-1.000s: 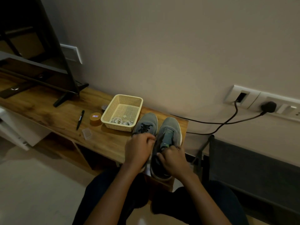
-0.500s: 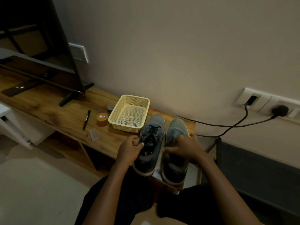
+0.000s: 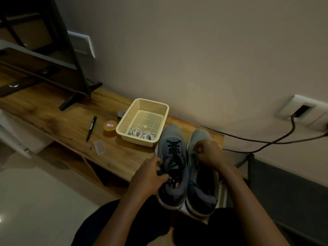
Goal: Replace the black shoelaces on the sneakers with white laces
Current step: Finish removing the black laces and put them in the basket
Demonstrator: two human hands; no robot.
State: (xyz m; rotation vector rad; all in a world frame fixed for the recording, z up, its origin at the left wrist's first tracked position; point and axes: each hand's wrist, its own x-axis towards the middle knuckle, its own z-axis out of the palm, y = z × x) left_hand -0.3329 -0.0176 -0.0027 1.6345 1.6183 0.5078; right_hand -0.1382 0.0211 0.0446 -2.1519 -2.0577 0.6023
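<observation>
Desk [image 3: 62,125]: curled fingers [image 3: 162,178], perhaps on laces [image 3: 174,148].

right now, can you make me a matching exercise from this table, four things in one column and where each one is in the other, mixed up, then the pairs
Things
1. white laces
2. black laces
3. pen
4. orange tub

Places
A. between the pen and the basket
B. threaded in the shoe beside the basket
C. lying flat on the table, left of the tub
D. coiled inside the basket

Pairs: 1-D, 2-B, 3-C, 4-A
</observation>
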